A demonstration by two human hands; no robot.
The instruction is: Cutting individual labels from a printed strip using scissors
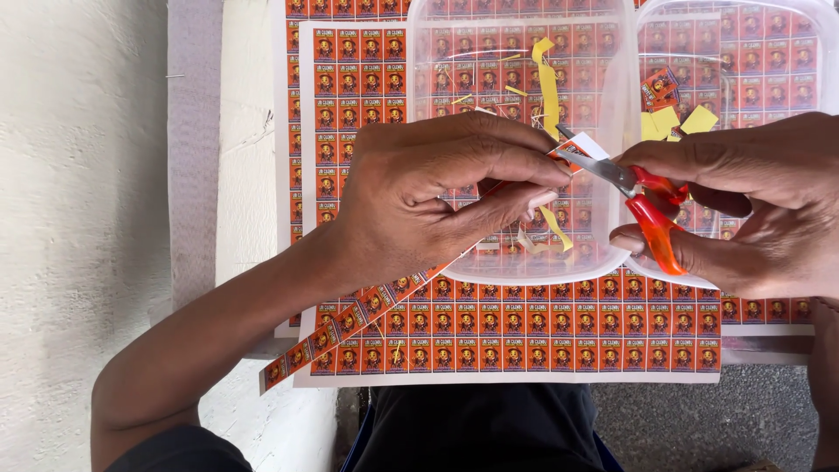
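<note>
While the left hand (pixel 419 192) pinches a label strip (pixel 350 319) trailing to seven o'clock, the right hand (pixel 752 201) grips scissors (pixel 634 197) at its tip; few cut labels (pixel 657 87) apparently lie in the tub (pixel 817 26) at one o'clock, and full sheets (pixel 524 336) cover the desk.

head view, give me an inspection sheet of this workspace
surface: large printed sheet of small orange labels covers the board.
job's things: long cut strip of orange labels; small orange-handled metal scissors, blades at the strip's end.
clutter: two clear plastic tubs holding yellow paper offcuts and cut labels.
hands: left hand pinches the strip; right hand grips the scissors.
cables: nothing seen.
surroundings: pale rough wall, grey floor.
</note>
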